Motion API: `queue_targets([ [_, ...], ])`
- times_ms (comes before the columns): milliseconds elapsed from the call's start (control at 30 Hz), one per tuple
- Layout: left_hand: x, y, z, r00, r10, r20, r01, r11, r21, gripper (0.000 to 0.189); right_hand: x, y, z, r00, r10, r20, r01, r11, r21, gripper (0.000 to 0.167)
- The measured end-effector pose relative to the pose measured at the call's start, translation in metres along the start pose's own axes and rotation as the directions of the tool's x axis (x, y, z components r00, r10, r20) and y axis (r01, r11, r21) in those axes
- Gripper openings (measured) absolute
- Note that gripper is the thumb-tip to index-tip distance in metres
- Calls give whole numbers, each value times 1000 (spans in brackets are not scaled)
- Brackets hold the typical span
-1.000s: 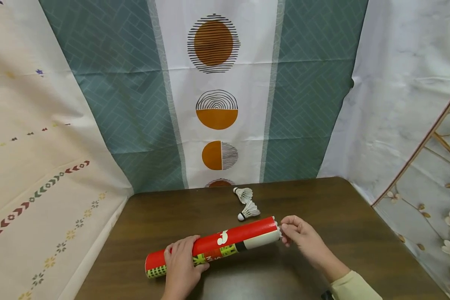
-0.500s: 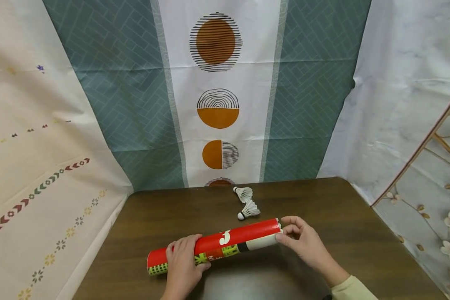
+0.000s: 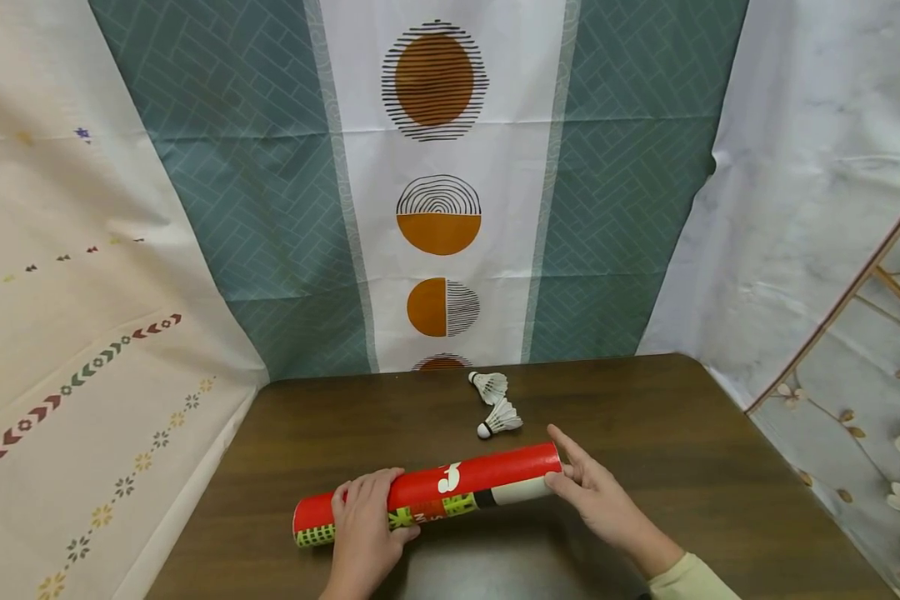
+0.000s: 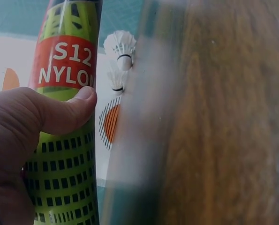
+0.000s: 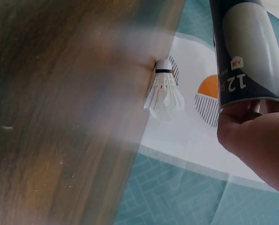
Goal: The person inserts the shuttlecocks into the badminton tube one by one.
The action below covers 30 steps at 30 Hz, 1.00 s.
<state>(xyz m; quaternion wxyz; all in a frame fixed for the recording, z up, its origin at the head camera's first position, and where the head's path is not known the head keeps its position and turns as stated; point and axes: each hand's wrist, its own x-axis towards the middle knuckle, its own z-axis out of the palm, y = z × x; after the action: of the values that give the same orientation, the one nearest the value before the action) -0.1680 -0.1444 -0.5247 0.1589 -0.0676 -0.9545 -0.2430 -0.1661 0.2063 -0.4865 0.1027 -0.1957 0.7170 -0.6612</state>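
Observation:
A red, green and white shuttlecock tube (image 3: 498, 473) lies aslant across the front of the table, its right end farther back. My left hand (image 3: 367, 529) grips it near the left end, thumb lying across the green side by the "S12 NYLON" print (image 4: 66, 63). At the right end, my right hand (image 3: 607, 507) touches the mouth: the thumb is at the near rim, one finger stretches up behind, and other fingers reach into the opening in the right wrist view. The inside of the tube is hidden. Behind it lie two white shuttlecocks, one nearer (image 3: 502, 417) and one farther (image 3: 489, 387).
The dark wooden table (image 3: 645, 417) runs back to a patterned curtain (image 3: 450, 250) in green and white. A cream cloth (image 3: 82, 417) hangs along the left side, and a white flowered cloth (image 3: 855, 400) along the right.
My right hand has shifted left from just beyond the tube's mouth onto its rim and into it. White feather edges seen sticking out of that end are out of sight now. The left hand keeps its grip.

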Motion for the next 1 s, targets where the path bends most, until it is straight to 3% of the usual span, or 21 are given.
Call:
queue_targets([
  [133,-1,-1,1,1000,7,1,-7,1000,0,88,-1,0,-2,1000,11,13,-11,1000,-16,80],
  [267,-1,-2,3,1000,15,2,-15,1000,3,88,3,-4,-13,996,52,-73,-59,995,-86,69],
  [333,-1,-2,3,1000,18,2,-18,1000,5,88,9,-5,-22,981,92,-171,-113,987,-117,58],
  [400,-2,-2,3,1000,18,2,-18,1000,10,88,16,-3,-33,953,133,-271,-174,975,-134,51],
  [500,-3,-3,3,1000,19,3,-19,1000,16,88,29,4,-46,920,176,-351,-245,956,-162,46],
  [567,-2,-4,2,1000,21,0,-21,1000,22,88,41,9,-51,925,187,-331,-265,941,-209,46],
  [667,-1,-6,1,1000,22,-4,-22,999,30,87,62,16,-50,956,174,-236,-246,914,-322,44],
  [800,0,-8,2,1000,16,2,-16,999,37,87,91,23,-45,987,131,-90,-157,881,-446,45],
  [1000,-2,-10,2,1000,-1,6,1,1000,30,87,117,33,-41,990,137,22,-108,862,-495,41],
])
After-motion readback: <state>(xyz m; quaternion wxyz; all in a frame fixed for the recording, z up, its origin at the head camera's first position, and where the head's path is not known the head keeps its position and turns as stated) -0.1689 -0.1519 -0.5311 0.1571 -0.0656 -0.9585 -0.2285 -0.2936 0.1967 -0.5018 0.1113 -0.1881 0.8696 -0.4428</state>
